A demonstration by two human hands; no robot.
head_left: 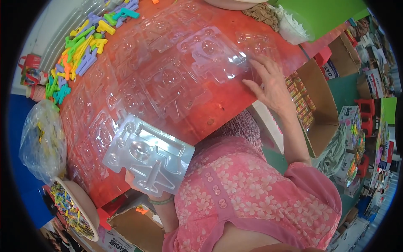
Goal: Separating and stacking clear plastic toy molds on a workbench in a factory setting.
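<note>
At the red worktop's point(235, 101) near edge: clear blister tray point(147, 156) gripped underneath by left hand point(140, 185); right hand point(268, 86), open, pressed flat on spread trays point(210, 54), steadying them.

- Clear blister tray point(149, 157), held in my left grip point(138, 185): thin moulded plastic, roughly rectangular, glossy. Pockets pressed in: one large oval, several small round ones, an elongated cross-like shape near its lower edge. It lies face up, tilted, overhanging the near edge of the red bench point(218, 107).
- Second clear tray point(214, 54), under the fingertips of my right grip point(270, 86): same moulded kind, lying flat at the far right of the bench, overlapping other clear trays spread beside it.
</note>
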